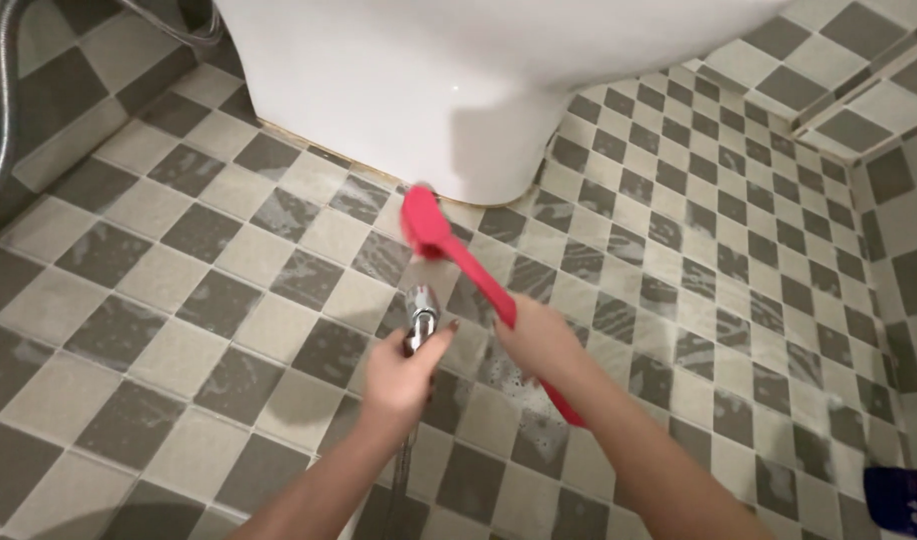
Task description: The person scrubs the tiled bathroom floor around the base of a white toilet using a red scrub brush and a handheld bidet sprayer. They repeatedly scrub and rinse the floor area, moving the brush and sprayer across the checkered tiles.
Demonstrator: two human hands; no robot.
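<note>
We see a wet checkered floor (179, 300); the toilet (459, 90) stands on it, suds (514, 375) lying near.

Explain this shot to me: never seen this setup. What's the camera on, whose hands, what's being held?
There is no machine here: a person works with two bare hands. The one picture comes from a camera worn on the person's head, looking down at the hands and a bathroom floor of grey and cream checkered tiles, wet and soapy in places.

The left hand has its grip closed on a metal sprayer, nozzle pointing toward the toilet base. The right hand has its grip closed on the handle of a red brush, whose head sits on the tiles right at the foot of the toilet.

A metal hose hangs at far left. A dark blue object shows at the lower right edge; I cannot tell what it is.
</note>
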